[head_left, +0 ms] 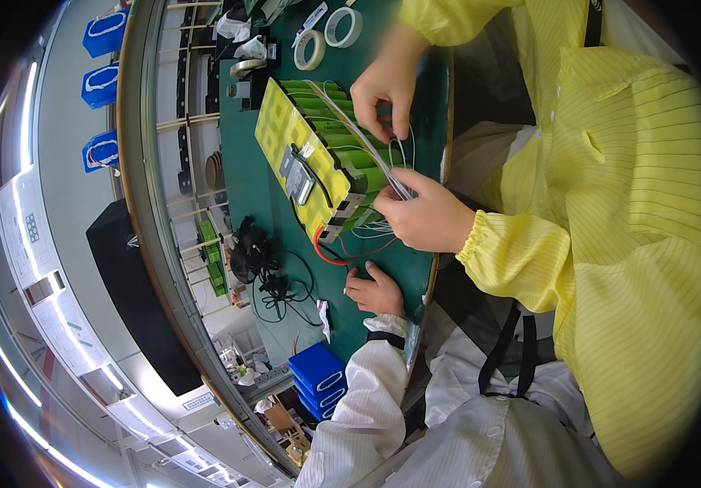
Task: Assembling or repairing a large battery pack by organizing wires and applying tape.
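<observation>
The scene lies on its side in the picture. My left hand point(428, 213), in a yellow sleeve, closes around a bundle of thin white wires point(399, 189). Above it in the picture, my right hand point(387, 91) pinches a looped thin wire point(404, 148) between thumb and fingers. Both hands are beside a battery pack point(358, 154) of green cylindrical cells, partly hidden by the wires. Yellow insulation board point(271, 130) covers one face, bearing a small grey-black module point(298, 180). Red and black leads point(327, 254) curve from its lower corner.
A co-worker's hand point(375, 290) rests on the green table point(265, 191) near the leads. Tape rolls point(310, 50) lie past the pack's upper end. Tangled black cables point(277, 281) and blue battery packs point(318, 374) lie below. More blue packs point(100, 88) stand on a shelf.
</observation>
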{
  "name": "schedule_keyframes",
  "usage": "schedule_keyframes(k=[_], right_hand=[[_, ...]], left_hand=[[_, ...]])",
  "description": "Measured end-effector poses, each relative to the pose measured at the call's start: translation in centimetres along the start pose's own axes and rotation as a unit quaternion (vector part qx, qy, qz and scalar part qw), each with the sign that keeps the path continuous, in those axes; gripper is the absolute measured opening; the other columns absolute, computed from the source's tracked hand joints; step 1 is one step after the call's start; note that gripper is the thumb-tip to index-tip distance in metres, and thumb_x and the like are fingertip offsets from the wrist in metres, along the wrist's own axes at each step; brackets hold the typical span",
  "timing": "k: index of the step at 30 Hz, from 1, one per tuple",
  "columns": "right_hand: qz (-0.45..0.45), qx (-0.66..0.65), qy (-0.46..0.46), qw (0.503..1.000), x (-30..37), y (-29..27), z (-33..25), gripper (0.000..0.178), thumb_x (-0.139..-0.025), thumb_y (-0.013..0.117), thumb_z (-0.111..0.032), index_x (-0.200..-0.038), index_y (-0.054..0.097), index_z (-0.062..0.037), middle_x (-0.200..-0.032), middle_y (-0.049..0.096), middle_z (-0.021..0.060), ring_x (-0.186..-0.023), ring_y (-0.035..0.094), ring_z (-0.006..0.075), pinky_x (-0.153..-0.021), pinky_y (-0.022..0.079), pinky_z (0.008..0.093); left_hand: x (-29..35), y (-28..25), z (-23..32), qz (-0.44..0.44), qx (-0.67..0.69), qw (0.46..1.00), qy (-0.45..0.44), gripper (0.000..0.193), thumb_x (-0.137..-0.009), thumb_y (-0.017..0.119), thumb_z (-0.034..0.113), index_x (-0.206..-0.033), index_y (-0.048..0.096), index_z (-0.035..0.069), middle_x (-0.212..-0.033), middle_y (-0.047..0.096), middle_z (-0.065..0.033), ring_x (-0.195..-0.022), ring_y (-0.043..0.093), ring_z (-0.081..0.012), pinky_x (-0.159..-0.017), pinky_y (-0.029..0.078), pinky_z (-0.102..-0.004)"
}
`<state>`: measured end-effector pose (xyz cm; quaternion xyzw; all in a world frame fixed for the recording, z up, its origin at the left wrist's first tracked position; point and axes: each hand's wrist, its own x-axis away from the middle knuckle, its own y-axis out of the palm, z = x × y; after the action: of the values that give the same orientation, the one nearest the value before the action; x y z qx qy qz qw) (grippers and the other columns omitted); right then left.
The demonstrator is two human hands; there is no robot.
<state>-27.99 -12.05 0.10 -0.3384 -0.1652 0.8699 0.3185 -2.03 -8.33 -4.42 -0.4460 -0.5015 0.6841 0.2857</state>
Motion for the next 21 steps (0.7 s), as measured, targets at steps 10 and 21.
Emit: schedule_keyframes(k=[10,21], right_hand=[[-0.008,-0.02,0.055,0.998,-0.1,0.2,-1.0,0.024,-0.093,0.068,-0.028,-0.079,0.062,-0.0095,-0.064,0.063,0.001,-0.061,0.064,0.0114,-0.056,0.051,0.0256],[-0.04,-0.037,0.043,0.998,-0.3,-0.9,-0.4,0.023,-0.09,0.07,-0.025,-0.078,0.063,-0.006,-0.066,0.064,0.0042,-0.063,0.064,0.014,-0.059,0.05,0.0277]], left_hand=[[-0.1,0.1,0.0,0.006,-0.002,1.0,0.004,0.047,-0.096,0.057,0.048,-0.123,0.053,0.01,-0.13,0.052,-0.0158,-0.12,0.052,-0.0386,-0.099,0.04,-0.0509],[0.0,0.0,-0.3,0.007,-0.002,1.0,0.006,0.047,-0.096,0.056,0.047,-0.123,0.052,0.009,-0.13,0.052,-0.0167,-0.119,0.053,-0.0396,-0.098,0.04,-0.0512]])
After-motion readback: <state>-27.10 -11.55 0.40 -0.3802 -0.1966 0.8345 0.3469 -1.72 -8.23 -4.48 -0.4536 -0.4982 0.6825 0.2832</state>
